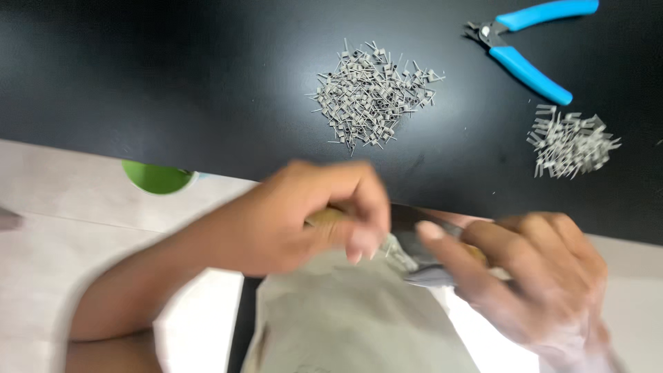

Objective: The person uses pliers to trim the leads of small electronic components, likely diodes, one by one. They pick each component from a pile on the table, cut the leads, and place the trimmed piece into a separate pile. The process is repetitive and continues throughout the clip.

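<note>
Blurred left hand (304, 221) & right hand (532, 269) at black table (173, 76) edge, two grey metal-part piles (373, 93) + blue pliers (532, 48) beyond.

Two clip piles (371, 93); one cutter (528, 45)

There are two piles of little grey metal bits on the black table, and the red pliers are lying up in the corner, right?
Almost. The pliers have blue handles, not red; the head view shows them lying at the top right of the black table. The rest holds: there are two piles of little grey metal bits, a bigger pile in the middle and a smaller pile to the right.
</note>
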